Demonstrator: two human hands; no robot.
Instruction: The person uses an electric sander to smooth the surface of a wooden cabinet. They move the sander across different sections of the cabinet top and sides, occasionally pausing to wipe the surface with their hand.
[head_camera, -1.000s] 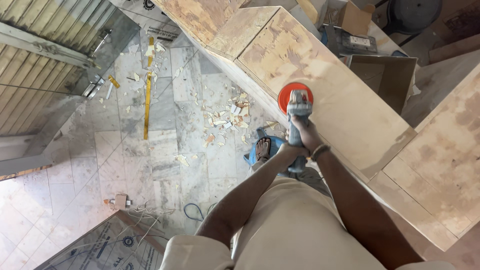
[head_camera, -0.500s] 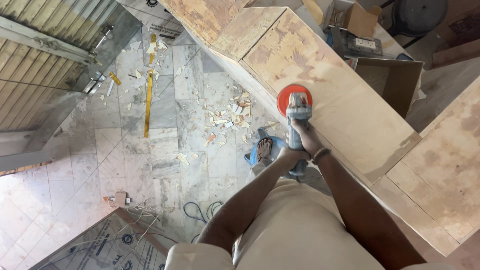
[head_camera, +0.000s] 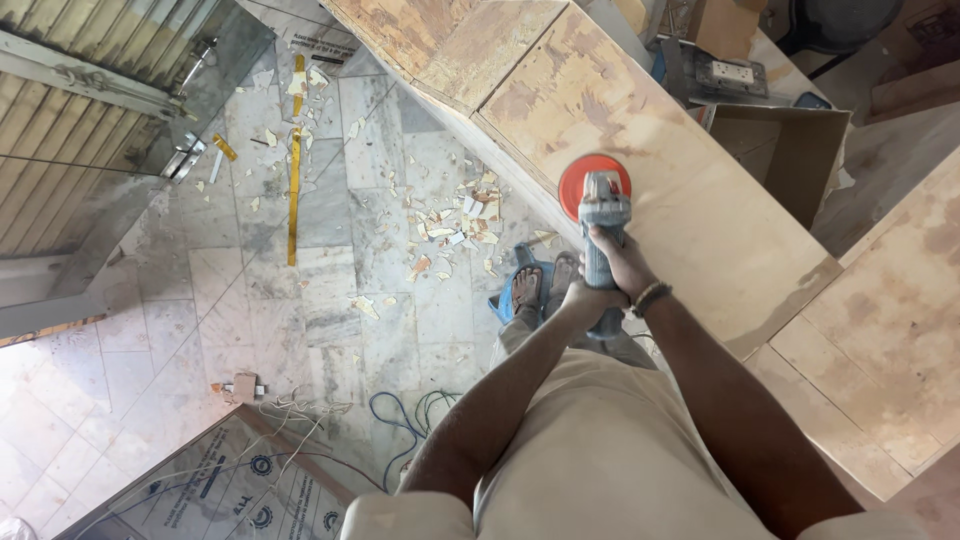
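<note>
I see one grey handheld sander with a round orange disc (head_camera: 598, 205) pressed flat on the long pale plywood panel (head_camera: 690, 190), near its left edge. My right hand (head_camera: 618, 262) and left hand (head_camera: 583, 298) each keep a grip wrapped tight around its body. I judge the sanding partway: the surface looks blotchy. Two sandalled feet (head_camera: 545, 285) stand below, beside many wood chips (head_camera: 450, 225) on the marble floor (head_camera: 330, 330)

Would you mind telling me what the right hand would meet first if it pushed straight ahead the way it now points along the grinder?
The right hand grips the grey grinder and points along it, so it would probably first meet the tool's orange disc, then the plywood panel under it; depth is hard to judge.
</note>
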